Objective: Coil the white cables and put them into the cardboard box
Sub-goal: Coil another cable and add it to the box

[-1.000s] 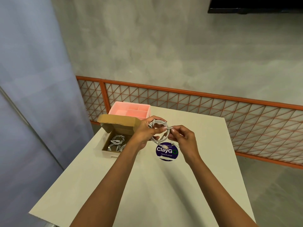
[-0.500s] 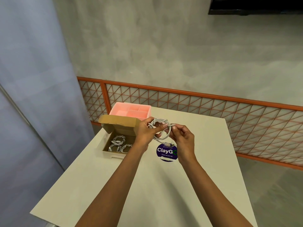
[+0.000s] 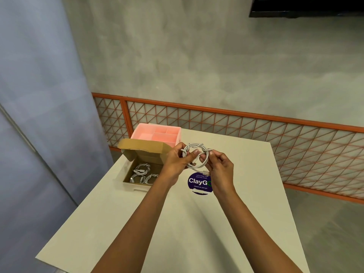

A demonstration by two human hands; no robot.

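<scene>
A white cable (image 3: 194, 147) is wound into a small round coil and held above the table. My left hand (image 3: 176, 162) grips the coil's left side, thumb through the loop. My right hand (image 3: 219, 166) pinches its right side, and a short end with a plug hangs below. The open cardboard box (image 3: 136, 183) sits on the table to the left of my hands, lid flap raised. Several coiled white cables (image 3: 142, 172) lie inside it.
A pink compartment tray (image 3: 157, 134) stands behind the box at the table's far left. A round purple ClayGo sticker (image 3: 198, 182) lies under my hands. An orange lattice railing (image 3: 256, 125) runs behind the table. A blue-grey wall is on the left.
Both hands have lifted the coil slightly and drawn closer together. The loop looks tighter and rounder than before.
</scene>
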